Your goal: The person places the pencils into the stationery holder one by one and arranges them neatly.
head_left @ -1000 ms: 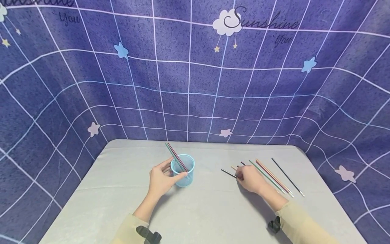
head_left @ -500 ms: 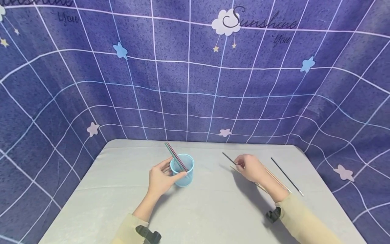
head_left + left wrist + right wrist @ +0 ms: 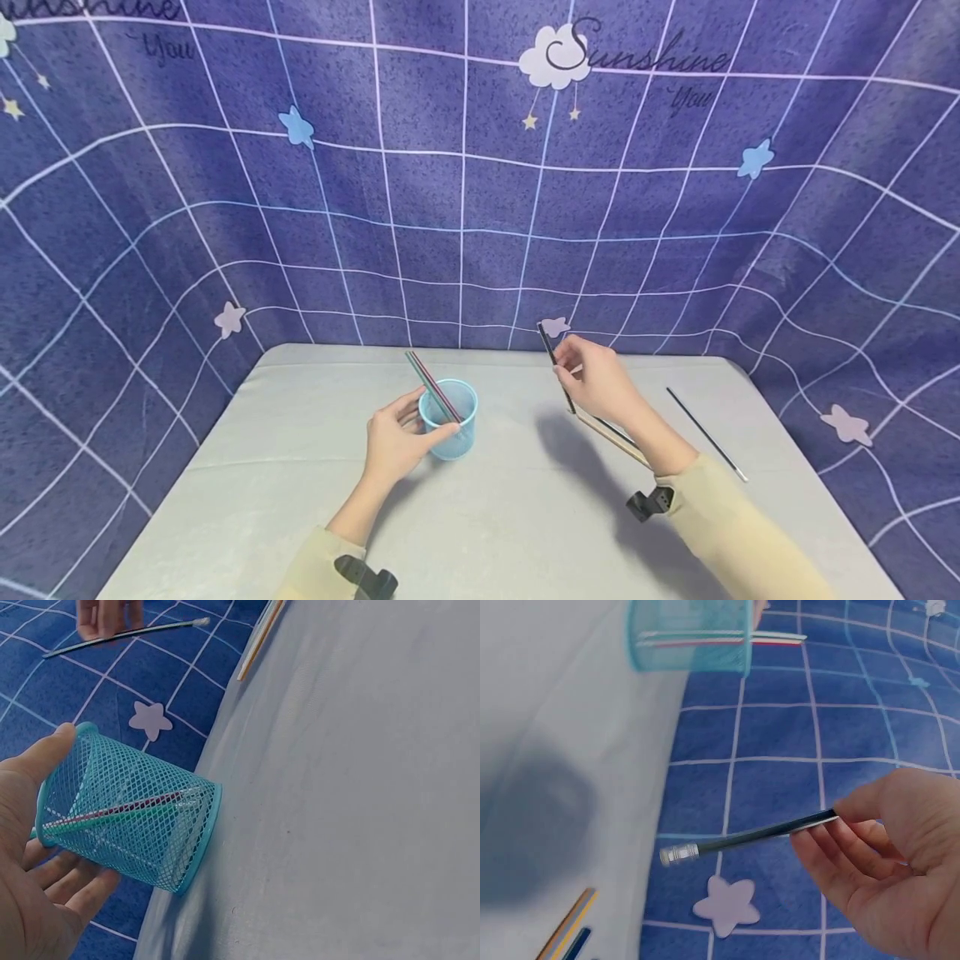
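Observation:
My left hand holds a light-blue mesh pencil cup upright on the table, thumb at the near side of its rim and fingers at its far left. Inside lean a red pencil and a green pencil, tilted to the left. Above the table on the right, my right hand pinches a black pencil between thumb and fingers. Its white eraser end, with a silver ferrule, points down in the head view. The left wrist view shows the cup's mesh side from close by.
Below my right hand and forearm lie a yellowish pencil and a dark one, both partly hidden. Farther right a separate dark pencil lies slantwise on the light grey tablecloth. A blue gridded curtain rises behind the table.
My right hand has lifted the black pencil off the table, moved up and slightly left, and turned it steeper. The left hand and cup stay where they were.

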The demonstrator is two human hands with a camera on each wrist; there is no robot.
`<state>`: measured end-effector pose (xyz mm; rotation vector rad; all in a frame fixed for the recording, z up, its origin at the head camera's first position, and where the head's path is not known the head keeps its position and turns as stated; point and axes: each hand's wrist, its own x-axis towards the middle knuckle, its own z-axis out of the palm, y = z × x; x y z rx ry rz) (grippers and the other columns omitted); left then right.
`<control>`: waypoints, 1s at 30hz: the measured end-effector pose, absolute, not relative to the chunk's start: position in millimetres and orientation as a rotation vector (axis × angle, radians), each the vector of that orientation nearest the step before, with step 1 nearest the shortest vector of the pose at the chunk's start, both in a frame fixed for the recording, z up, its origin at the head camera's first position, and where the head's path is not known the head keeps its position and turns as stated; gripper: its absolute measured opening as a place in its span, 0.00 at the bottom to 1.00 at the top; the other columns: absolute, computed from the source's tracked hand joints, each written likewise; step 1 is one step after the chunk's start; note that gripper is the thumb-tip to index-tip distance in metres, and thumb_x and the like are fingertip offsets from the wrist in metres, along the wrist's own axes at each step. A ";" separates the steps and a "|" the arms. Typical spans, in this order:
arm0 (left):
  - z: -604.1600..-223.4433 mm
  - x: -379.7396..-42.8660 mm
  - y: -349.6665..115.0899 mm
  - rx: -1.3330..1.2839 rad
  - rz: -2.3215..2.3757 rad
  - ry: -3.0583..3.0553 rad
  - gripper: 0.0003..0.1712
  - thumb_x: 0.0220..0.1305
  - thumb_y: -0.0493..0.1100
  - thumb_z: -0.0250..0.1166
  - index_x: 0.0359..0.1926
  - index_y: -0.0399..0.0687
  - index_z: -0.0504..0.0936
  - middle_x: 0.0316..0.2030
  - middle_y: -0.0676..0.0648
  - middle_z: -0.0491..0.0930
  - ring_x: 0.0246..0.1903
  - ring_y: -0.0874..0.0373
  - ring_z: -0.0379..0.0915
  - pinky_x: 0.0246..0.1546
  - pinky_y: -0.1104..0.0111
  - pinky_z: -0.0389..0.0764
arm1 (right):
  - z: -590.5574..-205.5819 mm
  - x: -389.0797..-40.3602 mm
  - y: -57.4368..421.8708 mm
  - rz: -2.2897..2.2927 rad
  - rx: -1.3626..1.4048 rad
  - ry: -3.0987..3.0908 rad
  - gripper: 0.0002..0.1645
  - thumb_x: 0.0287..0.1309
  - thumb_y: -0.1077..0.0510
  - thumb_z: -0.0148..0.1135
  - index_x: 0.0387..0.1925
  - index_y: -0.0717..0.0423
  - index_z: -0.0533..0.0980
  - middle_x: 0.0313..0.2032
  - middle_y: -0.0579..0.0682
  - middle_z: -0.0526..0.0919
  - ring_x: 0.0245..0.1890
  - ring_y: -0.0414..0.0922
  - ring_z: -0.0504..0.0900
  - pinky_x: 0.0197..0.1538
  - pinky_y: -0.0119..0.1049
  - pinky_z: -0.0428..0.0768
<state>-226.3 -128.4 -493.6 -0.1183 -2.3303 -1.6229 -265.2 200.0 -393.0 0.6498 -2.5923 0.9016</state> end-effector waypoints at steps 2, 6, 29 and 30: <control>-493.4 -226.0 -128.4 -0.121 -1.624 -2.332 0.50 0.46 0.50 0.89 0.67 0.34 0.79 0.60 0.31 0.85 0.58 0.36 0.86 0.58 0.57 0.91 | -388.7 -264.3 194.8 0.938 0.666 -2.569 0.05 0.65 0.67 0.67 0.40 0.59 0.79 0.33 0.52 0.89 0.37 0.48 0.90 0.39 0.35 0.95; -492.4 -224.9 -128.2 -0.120 -1.627 -2.333 0.50 0.46 0.50 0.89 0.67 0.34 0.79 0.60 0.30 0.84 0.59 0.35 0.85 0.58 0.56 0.91 | -382.6 -261.8 184.9 1.029 0.680 -2.538 0.05 0.64 0.67 0.66 0.40 0.60 0.77 0.35 0.53 0.86 0.40 0.50 0.91 0.41 0.32 0.95; -491.7 -226.0 -127.7 -0.104 -1.644 -2.325 0.50 0.45 0.50 0.90 0.67 0.34 0.79 0.60 0.31 0.85 0.58 0.35 0.86 0.57 0.55 0.92 | -370.9 -275.7 114.5 1.416 0.855 -2.261 0.08 0.67 0.69 0.64 0.44 0.57 0.77 0.39 0.54 0.89 0.43 0.48 0.91 0.50 0.32 0.94; -491.7 -226.0 -128.1 -0.104 -1.645 -2.324 0.50 0.45 0.50 0.90 0.67 0.34 0.80 0.60 0.31 0.85 0.57 0.36 0.86 0.56 0.56 0.92 | -372.1 -276.6 111.6 1.418 0.869 -2.268 0.08 0.67 0.69 0.64 0.45 0.57 0.76 0.40 0.54 0.88 0.44 0.48 0.91 0.50 0.32 0.94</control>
